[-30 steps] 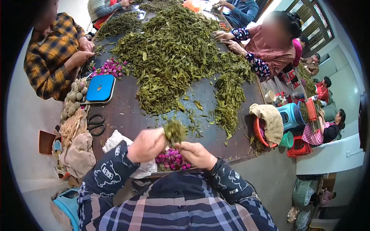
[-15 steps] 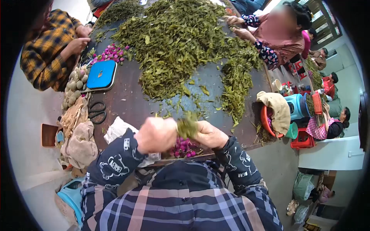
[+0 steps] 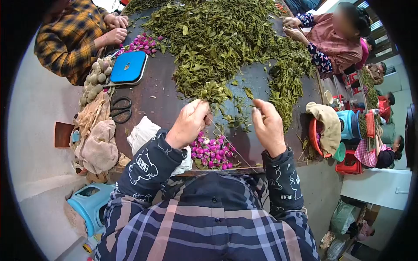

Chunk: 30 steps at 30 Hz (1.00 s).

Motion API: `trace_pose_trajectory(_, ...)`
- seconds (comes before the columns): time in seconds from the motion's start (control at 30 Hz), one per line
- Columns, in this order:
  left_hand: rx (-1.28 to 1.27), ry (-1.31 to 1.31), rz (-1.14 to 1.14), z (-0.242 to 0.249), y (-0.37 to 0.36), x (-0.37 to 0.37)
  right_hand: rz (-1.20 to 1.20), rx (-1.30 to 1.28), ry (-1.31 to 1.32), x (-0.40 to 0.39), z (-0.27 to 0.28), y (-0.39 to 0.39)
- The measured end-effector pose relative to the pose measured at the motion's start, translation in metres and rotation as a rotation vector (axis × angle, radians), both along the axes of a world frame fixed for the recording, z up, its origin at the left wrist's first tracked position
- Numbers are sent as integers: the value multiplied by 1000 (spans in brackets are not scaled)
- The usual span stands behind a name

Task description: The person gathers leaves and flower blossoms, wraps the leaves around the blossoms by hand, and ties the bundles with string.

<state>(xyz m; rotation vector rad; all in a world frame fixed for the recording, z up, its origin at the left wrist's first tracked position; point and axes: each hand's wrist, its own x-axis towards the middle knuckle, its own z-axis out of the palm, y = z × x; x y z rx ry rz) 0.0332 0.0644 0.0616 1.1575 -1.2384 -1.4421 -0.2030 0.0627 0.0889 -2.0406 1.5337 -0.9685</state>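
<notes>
My left hand (image 3: 190, 123) is closed with thumb and fingers pinched together. A small bundle of green leaves (image 3: 215, 91) juts out just beyond its fingertips. A thin thread (image 3: 230, 145) runs slantwise from this hand down to the table's near edge. My right hand (image 3: 269, 128) is raised apart from it over the table, thumb and forefinger spread, with nothing visible between them. Below and between the hands lies a pile of magenta globe flowers (image 3: 213, 151). Beyond them spreads a big heap of damp-looking green leaves (image 3: 217, 39), with a smaller leaf pile (image 3: 285, 93) at the right.
On the left are a blue-topped scale (image 3: 129, 67), black scissors (image 3: 121, 109), wrapped balls (image 3: 93, 82) and cloths (image 3: 101, 139). A white cloth (image 3: 143, 134) lies near my left forearm. An orange basin (image 3: 314, 135) is at right. Two co-workers handle things across the table.
My hands, together around the leaf bundle before, are now apart. The left moved up and right with the bundle; the right moved up and right and opened. The flower pile shows more.
</notes>
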Motion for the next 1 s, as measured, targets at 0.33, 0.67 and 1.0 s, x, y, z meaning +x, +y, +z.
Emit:
trace_pose_trajectory(0.33, -754, -979, 50, 8, 12, -9, 18, -79, -112, 14, 13, 1)
trace_pose_trajectory(0.67, -886, -1022, -7, 0, 14, 1, 118, 53, -140, 11, 16, 0)
trace_pose_trajectory(1.0, -592, -886, -90, 5, 22, 2, -186, -123, 305, 4, -16, -17)
